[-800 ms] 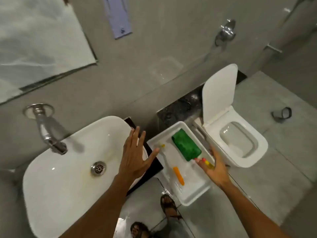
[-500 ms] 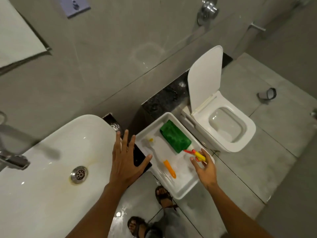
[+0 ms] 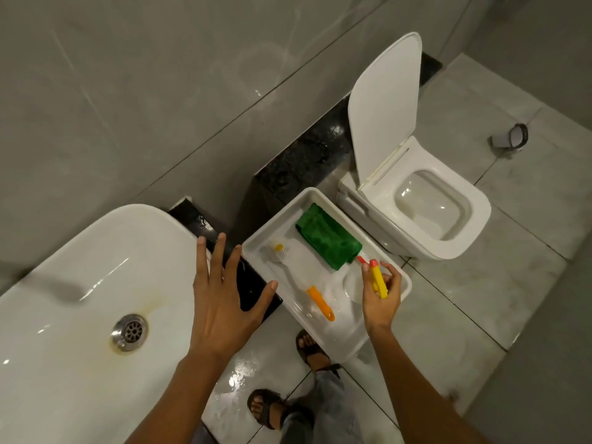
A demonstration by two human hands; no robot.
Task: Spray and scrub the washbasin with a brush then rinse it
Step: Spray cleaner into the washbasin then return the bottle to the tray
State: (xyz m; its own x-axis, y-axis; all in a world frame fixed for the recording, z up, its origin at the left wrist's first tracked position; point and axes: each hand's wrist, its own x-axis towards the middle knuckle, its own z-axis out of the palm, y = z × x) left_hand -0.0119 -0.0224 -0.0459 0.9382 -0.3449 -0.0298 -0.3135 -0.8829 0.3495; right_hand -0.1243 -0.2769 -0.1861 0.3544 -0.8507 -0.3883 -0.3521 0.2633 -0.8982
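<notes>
Feet [image 3: 290, 376] in sandals stand on wet floor tiles below. My left hand [image 3: 224, 299] hovers with fingers spread, holding nothing, over the basin [image 3: 80, 277] rim. My right hand [image 3: 381, 296] grips a yellow sprayer [image 3: 378, 280] above the white tray [image 3: 339, 344]. In the tray lie a brush [image 3: 317, 299] with an orange handle and a green cloth [image 3: 326, 240]. Beyond it, a toilet [image 3: 448, 225] stands with its lid raised.

A right hand [image 3: 381, 294] grips a yellow spray nozzle [image 3: 378, 278] over a white tray [image 3: 349, 339] holding a green cloth [image 3: 326, 238] and an orange-handled brush [image 3: 307, 288]. At nine o'clock, the left hand [image 3: 224, 302] spreads beside the washbasin [image 3: 80, 283]; a toilet [image 3: 426, 203] stands at two o'clock.
</notes>
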